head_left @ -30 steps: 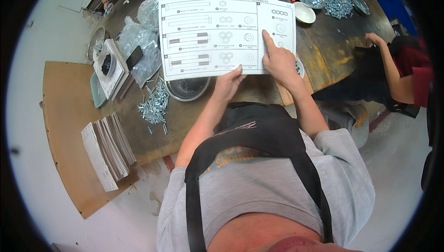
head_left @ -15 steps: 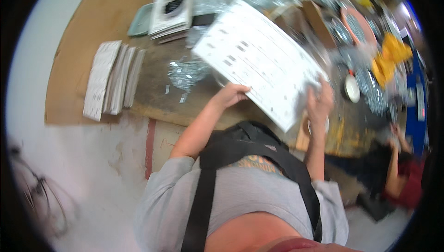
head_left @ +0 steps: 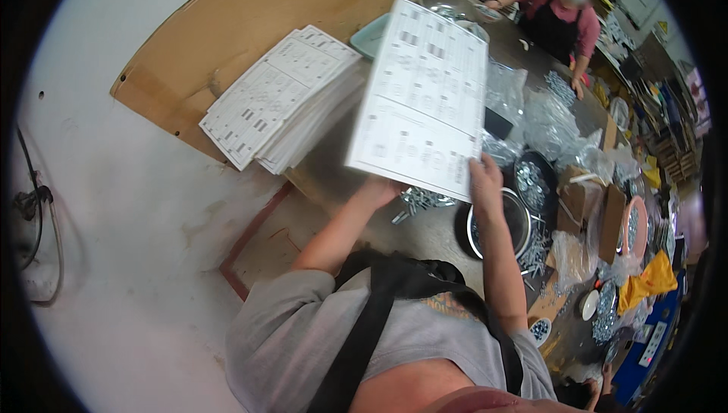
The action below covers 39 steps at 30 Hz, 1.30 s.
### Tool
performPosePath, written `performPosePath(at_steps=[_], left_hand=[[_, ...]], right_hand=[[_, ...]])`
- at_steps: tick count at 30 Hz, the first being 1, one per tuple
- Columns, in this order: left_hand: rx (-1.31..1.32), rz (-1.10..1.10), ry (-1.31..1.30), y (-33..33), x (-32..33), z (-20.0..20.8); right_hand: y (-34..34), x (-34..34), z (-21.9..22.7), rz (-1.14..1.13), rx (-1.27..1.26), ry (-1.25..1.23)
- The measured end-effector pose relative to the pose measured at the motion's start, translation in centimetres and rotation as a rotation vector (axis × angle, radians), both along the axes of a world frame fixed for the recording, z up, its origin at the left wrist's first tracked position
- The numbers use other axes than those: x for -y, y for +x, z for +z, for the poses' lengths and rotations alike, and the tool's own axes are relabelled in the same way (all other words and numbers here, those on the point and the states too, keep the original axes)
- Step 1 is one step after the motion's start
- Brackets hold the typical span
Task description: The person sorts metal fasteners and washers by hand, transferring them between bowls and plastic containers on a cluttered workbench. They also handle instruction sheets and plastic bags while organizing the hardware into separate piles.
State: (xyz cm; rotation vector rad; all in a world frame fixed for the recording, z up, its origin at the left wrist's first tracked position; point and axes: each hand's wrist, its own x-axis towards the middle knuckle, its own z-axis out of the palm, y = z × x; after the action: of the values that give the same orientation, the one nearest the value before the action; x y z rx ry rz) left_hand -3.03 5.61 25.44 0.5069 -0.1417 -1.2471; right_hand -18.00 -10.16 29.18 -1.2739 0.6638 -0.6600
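A pile of white printed sheets [head_left: 425, 94] with diagrams is held up over the workbench, tilted. My right hand [head_left: 487, 185] grips its near right corner, thumb on top. At the near left edge, my left hand [head_left: 381, 191] holds the pile from below, its fingertips hidden under the paper. To the left, more stacks of printed sheets [head_left: 284, 91] lean in a slanted row. Just below the held pile lie small loose metal parts [head_left: 421, 201], partly covered by it. Close to my right forearm stands a round metal-rimmed bowl [head_left: 523, 214].
Across the bench a co-worker [head_left: 557, 18] reaches toward a metal pan [head_left: 447, 3]. A black dish of screws [head_left: 533, 183], loose screws [head_left: 537, 250], an open cardboard box [head_left: 580, 201], clear plastic bags [head_left: 550, 121], a pink basin [head_left: 633, 223] and a yellow bag [head_left: 648, 282] crowd the right side.
My view has turned, bringing the co-worker and the leaning stacks further into sight. The held sheets have swung more upright, away from their diagonal slant; both hands still hold them.
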Motion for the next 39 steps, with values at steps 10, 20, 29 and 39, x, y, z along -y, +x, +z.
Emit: performPosePath(at_steps=[10,20,29,39], left_hand=[[0.691,0.323,0.211,7.9,-15.2,0.7],[0.183,0.97,0.505,12.0,-24.8,-2.2],[0.369,1.071,0.646,12.7,-25.0,-0.8],[0.178,1.022,0.823,12.6,-25.0,-4.6]], right_hand=[[20.0,-11.4,-3.2,-0.079,0.185,0.31],[15.6,-9.8,-5.1,-0.222,0.163,0.223],[15.1,-10.6,-5.7,-0.181,0.044,0.247],[24.6,-16.5,-1.0,0.371,-0.004,0.264]])
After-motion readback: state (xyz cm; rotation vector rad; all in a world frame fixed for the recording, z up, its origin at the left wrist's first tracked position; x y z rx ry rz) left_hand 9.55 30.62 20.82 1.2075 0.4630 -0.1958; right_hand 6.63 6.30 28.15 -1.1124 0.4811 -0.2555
